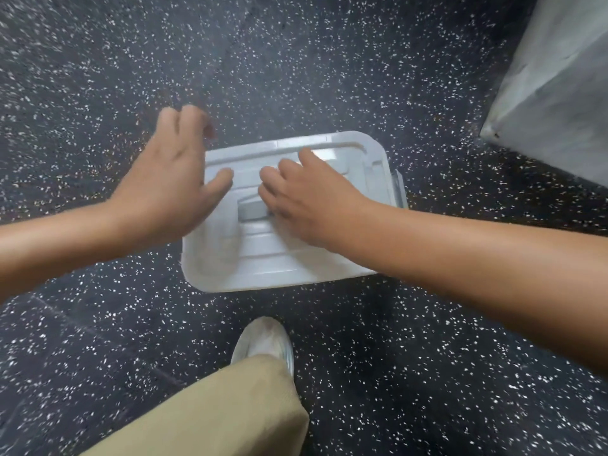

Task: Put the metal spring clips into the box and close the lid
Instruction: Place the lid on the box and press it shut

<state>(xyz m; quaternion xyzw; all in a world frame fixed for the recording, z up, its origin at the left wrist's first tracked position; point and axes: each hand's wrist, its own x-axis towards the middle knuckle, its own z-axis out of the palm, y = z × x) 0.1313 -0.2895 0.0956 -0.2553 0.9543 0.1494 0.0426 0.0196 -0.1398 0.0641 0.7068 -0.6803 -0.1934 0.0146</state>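
Observation:
A white plastic box sits on the dark speckled floor with its lid lying flat on top. A recessed handle shows in the lid's middle. My right hand rests palm down on the lid, fingers spread toward the far edge. Over the lid's left edge is my left hand, blurred, fingers apart, its thumb on the lid. A side latch shows at the box's right end. No metal spring clips are visible; the inside of the box is hidden.
My shoe and tan trouser leg stand on the floor just in front of the box. A large grey block fills the upper right corner. Speckled floor surrounds the box.

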